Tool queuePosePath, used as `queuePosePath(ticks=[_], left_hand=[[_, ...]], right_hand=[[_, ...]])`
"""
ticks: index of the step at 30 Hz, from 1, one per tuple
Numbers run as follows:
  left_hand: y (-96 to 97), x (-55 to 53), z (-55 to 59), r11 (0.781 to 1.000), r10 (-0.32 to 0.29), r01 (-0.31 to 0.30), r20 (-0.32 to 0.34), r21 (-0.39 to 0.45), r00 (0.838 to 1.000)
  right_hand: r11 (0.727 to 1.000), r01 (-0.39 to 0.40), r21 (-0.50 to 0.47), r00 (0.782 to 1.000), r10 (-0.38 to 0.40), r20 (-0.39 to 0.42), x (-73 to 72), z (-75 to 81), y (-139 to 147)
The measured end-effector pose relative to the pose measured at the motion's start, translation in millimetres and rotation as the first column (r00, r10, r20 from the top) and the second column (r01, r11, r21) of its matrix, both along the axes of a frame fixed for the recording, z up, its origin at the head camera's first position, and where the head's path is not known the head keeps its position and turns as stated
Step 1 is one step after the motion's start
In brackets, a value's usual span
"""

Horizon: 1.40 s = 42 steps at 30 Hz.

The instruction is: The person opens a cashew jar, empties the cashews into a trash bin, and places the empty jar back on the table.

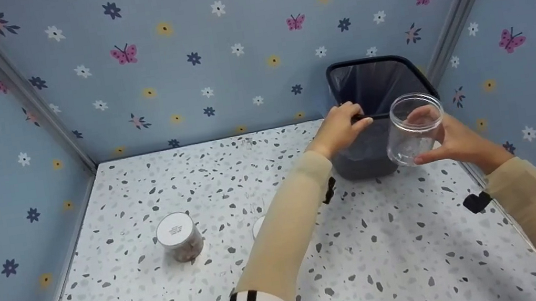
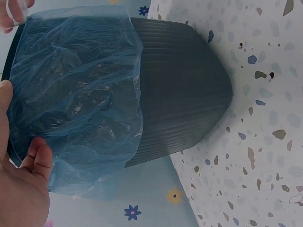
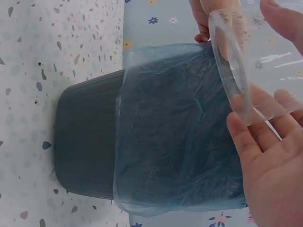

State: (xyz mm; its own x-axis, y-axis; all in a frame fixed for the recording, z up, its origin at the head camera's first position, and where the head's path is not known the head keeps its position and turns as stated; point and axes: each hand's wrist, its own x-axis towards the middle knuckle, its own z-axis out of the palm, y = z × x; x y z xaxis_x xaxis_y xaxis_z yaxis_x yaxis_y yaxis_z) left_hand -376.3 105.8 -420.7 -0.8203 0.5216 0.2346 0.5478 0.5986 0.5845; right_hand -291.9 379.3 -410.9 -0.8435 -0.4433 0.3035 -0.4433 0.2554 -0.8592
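A dark trash bin (image 1: 362, 157) with a black rim stands in the back right corner, lined with a thin blue bag (image 2: 80, 94) folded over its outside. My left hand (image 1: 341, 126) grips the near left part of the rim, thumb and fingers on either side of it. Just right of it, my right hand (image 1: 449, 139) holds a clear plastic jar (image 1: 407, 143) in front of the bin's rim. No lid sits on this jar, and its see-through wall (image 3: 270, 61) shows fingers spread around it in the right wrist view.
Further left on the speckled tabletop (image 1: 113, 216) is a second jar (image 1: 183, 243) with a white lid and something brownish inside. A white round piece (image 1: 258, 225) peeks out beside my left forearm, mostly hidden. Flower-patterned walls (image 1: 229, 34) enclose the back and sides.
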Motion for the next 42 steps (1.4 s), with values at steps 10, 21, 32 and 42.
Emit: queuePosePath(ticks=[10,21,32,42], left_hand=[[0.2,-0.2,0.1,1.0,-0.003,0.003,-0.015,0.004,1.0],[1.0,-1.4,-1.5,1.0,0.005,-0.005,-0.023,-0.001,1.0],[0.7,-1.0,-2.6,1.0,0.007,-0.007,-0.015,0.005,1.0],[-1.4,2.1,0.0,1.0,-0.001,0.001,-0.01,-0.003,1.0]], right_hand=[[0.99,-0.096,0.102,0.994,0.091,0.054,-0.2,-11.2,0],[0.986,-0.118,0.116,0.99,0.109,0.086,2.6,-29.8,1],[0.986,-0.07,0.153,0.985,0.044,0.167,8.6,-52.1,1],[0.972,-0.018,0.236,0.973,-0.037,0.226,14.3,-69.6,-1]])
